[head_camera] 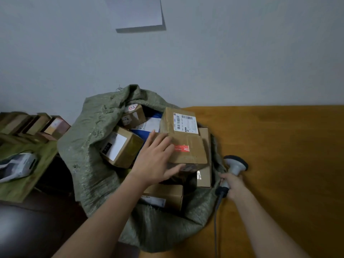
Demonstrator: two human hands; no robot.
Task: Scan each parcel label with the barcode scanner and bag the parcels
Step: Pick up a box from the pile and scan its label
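The left hand, fingers spread, rests on the top parcel in the green sack (bagging step). The right hand grips the barcode scanner on the worktop. Next, fetch another parcel.

A white handheld device lies on a green board.

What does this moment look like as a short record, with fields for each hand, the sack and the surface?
left hand: left hand rests with straight fingers on the top parcel, thumb at its near edge
right hand: right hand grips the barcode scanner handle
sack: green woven sack, mouth open, holding several cardboard parcels
surface: orange-brown table right of the sack
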